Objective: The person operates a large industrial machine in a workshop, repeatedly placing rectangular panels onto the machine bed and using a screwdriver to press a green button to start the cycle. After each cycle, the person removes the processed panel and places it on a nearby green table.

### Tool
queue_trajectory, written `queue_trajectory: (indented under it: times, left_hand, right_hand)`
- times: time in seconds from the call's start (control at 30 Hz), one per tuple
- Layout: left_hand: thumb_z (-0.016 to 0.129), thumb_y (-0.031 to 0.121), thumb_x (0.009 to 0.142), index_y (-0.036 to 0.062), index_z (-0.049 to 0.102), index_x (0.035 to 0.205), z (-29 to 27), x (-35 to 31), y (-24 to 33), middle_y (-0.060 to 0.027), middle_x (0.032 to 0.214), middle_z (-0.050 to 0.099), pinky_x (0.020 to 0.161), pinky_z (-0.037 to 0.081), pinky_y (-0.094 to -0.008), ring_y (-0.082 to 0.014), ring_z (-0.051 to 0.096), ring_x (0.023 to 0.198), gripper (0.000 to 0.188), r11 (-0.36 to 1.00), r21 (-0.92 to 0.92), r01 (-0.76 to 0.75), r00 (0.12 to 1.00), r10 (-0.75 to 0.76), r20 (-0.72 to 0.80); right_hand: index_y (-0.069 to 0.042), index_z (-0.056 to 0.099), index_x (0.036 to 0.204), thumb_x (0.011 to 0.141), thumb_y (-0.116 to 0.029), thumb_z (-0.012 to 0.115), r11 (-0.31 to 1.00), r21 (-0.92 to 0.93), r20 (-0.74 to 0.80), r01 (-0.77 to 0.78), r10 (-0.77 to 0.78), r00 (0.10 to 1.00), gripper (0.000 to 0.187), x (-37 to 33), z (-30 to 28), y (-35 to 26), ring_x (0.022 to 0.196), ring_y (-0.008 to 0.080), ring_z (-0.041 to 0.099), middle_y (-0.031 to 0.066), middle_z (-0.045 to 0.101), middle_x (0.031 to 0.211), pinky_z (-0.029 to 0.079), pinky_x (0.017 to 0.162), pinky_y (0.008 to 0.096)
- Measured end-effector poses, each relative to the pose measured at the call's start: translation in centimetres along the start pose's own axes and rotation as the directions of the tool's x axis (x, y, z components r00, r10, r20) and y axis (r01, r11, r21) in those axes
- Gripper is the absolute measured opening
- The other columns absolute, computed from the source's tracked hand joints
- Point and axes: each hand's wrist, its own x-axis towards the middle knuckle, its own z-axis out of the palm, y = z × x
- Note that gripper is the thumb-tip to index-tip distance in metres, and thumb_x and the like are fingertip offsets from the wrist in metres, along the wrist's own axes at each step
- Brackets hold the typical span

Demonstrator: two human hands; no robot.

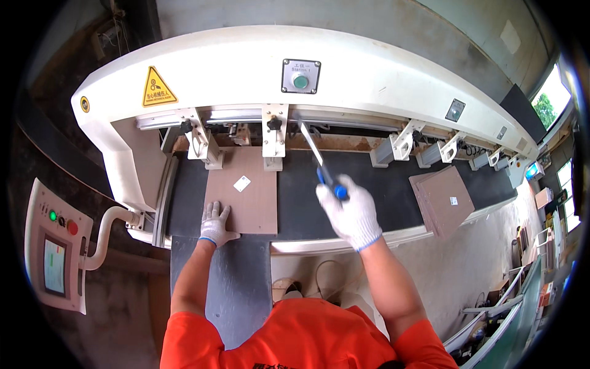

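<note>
My left hand (215, 226), in a white knit glove, lies with fingers spread on the near left corner of a brown wood-grain panel (243, 206). A small white label (242, 183) is stuck on this panel, and its far end sits under the clamps. My right hand (351, 212), also gloved, is closed around the blue-and-black handle of a hand tool (327, 174) with a long silver shaft. The tool points away from me, above the black bed to the right of the panel. Its exact kind cannot be made out.
A long white machine beam (233, 71) with a green button (300, 82) spans the far side. Pressing clamps (275, 138) hang below it over the black bed (350, 212). Stacked brown panels (442, 200) lie at right. A control box (56, 246) stands at left.
</note>
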Motion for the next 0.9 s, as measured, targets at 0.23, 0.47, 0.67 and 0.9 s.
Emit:
queue_trajectory:
  times: [0.23, 0.47, 0.67, 0.9]
  left_hand:
    - [0.093, 0.057, 0.07, 0.0112, 0.046, 0.166, 0.0, 0.4, 1.0, -0.0298, 0.175, 0.031, 0.136, 0.016, -0.0539, -0.0487, 0.023, 0.164, 0.116, 1.0, 0.002, -0.005, 1.0, 0.005, 0.024]
    - [0.083, 0.067, 0.079, -0.0093, 0.03, 0.167, 5.5, -0.1, 6.4, -0.0363, 0.174, 0.026, 0.136, 0.011, -0.0598, -0.0533, 0.018, 0.164, 0.128, 0.992, -0.002, -0.122, 0.985, 0.121, -0.123]
    - [0.076, 0.051, 0.093, -0.0051, 0.039, 0.165, 8.7, 2.0, 18.3, -0.0276, 0.174, 0.033, 0.136, 0.015, -0.0552, -0.0466, 0.024, 0.164, 0.099, 0.961, -0.052, -0.272, 0.933, 0.25, -0.26]
    - [0.072, 0.053, 0.098, -0.0014, 0.066, 0.142, 10.7, 1.8, 16.2, -0.0265, 0.15, 0.06, 0.118, 0.043, -0.0625, -0.0496, 0.055, 0.139, 0.07, 0.796, 0.152, -0.586, 0.55, 0.529, -0.647]
  right_hand:
    - [-0.008, 0.078, 0.103, 0.096, -0.073, 0.061, 0.94, -0.136, 0.728, -0.313, 0.309, 0.612, 0.068, -14.2, 1.6, 9.1, 0.098, 0.0409, 0.075, 0.0206, 0.079, 0.098, 0.058, 0.089, 0.0476]
    - [-0.009, 0.08, 0.107, 0.098, -0.066, 0.064, 0.743, -0.163, 0.443, -0.65, 0.643, 0.624, 0.06, -24.9, -1.3, 15.3, 0.091, 0.0372, 0.074, 0.0178, 0.078, 0.095, 0.056, 0.083, 0.0458]
    - [-0.008, 0.081, 0.103, 0.093, -0.065, 0.07, 0.515, 0.025, 0.141, -0.857, 0.847, 0.513, 0.059, -33.8, -2.6, 16.0, 0.091, 0.0391, 0.075, 0.019, 0.08, 0.1, 0.056, 0.08, 0.0476]
    - [-0.012, 0.079, 0.1, 0.089, -0.045, 0.077, 0.687, 0.295, 0.356, -0.663, 0.565, 0.744, 0.035, -41.5, -1.3, 13.9, 0.09, 0.0372, 0.074, 0.0166, 0.078, 0.095, 0.056, 0.082, 0.0483]
